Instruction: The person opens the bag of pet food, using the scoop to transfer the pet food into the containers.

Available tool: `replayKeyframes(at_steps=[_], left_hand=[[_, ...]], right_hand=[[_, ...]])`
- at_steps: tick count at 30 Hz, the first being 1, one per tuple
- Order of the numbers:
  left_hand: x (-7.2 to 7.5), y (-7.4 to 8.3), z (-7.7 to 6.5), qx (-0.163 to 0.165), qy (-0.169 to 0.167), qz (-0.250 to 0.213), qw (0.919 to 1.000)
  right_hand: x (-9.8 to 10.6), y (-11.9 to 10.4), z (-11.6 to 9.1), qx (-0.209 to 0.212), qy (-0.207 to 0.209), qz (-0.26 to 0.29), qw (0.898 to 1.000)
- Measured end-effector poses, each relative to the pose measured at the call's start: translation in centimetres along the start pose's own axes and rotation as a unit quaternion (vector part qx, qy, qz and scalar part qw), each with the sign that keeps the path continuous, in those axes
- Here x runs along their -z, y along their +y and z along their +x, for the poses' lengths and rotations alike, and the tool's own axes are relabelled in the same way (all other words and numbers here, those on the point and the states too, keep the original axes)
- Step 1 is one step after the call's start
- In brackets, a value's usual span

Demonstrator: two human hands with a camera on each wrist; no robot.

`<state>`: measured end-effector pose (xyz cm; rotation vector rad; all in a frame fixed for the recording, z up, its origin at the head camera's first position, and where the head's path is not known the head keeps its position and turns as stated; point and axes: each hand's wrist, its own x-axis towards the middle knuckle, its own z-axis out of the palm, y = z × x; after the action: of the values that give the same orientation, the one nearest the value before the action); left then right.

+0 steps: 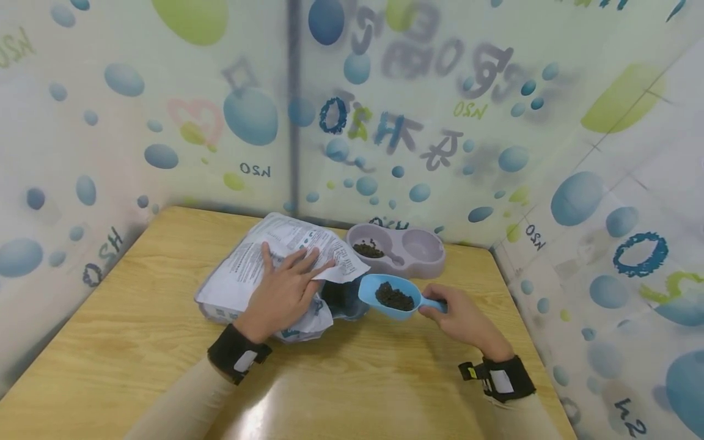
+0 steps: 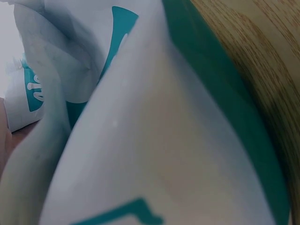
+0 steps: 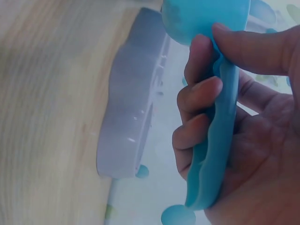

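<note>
My left hand [image 1: 283, 293] lies with fingers spread on a white printed bag [image 1: 242, 269] that rests on its side, its dark opening facing right. In the left wrist view the white and teal bag [image 2: 154, 131] fills most of the picture. A blue scoop [image 1: 371, 291] with dark brown granules [image 1: 395, 297] in it is gripped by its handle in my right hand [image 1: 462, 315], just right of the bag's mouth. The right wrist view shows fingers and thumb curled round the ridged scoop handle [image 3: 222, 136]. Behind the scoop stands a greyish-mauve double bowl [image 1: 426, 269]; its left compartment holds some granules [image 1: 367, 249].
All of this is on a wooden table [image 1: 352, 391]. Walls covered by a sheet [image 1: 385, 153] with blue and green dots rise close behind and at both sides. The double bowl's right compartment [image 1: 422, 246] shows its bare inside.
</note>
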<state>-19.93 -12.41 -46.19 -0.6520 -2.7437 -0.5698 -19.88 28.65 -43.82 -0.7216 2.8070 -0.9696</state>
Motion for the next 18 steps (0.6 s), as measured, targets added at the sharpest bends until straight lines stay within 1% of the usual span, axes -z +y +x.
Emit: replayKeyframes(at_steps=[2,8,18], left_hand=[[0.1,0.0,0.0,0.000,0.000,0.001,1.0000],[-0.1,0.0,-0.1,-0.001,0.004,-0.001,1.0000],[-0.3,-0.3,-0.1,-0.006,0.011,0.003,0.9999]], right_hand=[[0.4,0.0,0.0,0.000,-0.001,-0.002,1.000],[1.5,-0.2,0.3,-0.004,0.016,-0.021,1.000],[1.9,0.0,2.3,-0.030,0.077,-0.063,0.995]])
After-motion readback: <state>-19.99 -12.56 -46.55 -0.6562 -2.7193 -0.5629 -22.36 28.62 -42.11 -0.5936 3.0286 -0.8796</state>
